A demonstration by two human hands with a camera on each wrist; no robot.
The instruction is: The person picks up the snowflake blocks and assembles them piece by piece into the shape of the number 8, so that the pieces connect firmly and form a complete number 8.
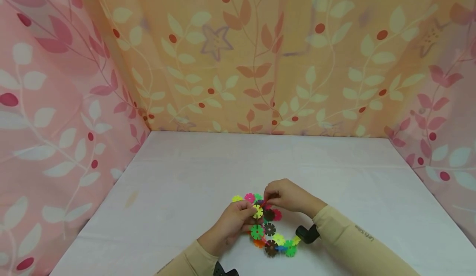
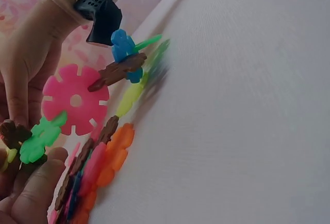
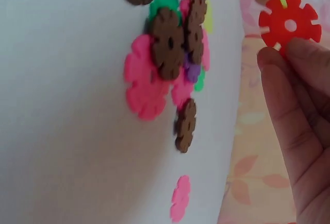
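Left forearm point(image 1: 189, 260) and right forearm point(image 1: 360, 239) both angle inward, so the left hand point(image 1: 231, 223) and right hand point(image 1: 291, 196) are super close together. Both are pinching, tbh, with the right one slightly farther forward, its fingers point(image 1: 270, 192) kinda bent downward.

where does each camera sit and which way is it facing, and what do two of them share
Head: worn on the head, facing forward and down over the white table; the left hand and right hand show, with both sleeves.
Left wrist: worn on that wrist, looking at its hand's work, including a pink disc; parts of both hands show.
Right wrist: worn on that wrist, looking at the red disc its hand pinches; a bit of the left hand shows at the top.
Shared: head and right wrist both show the red disc.
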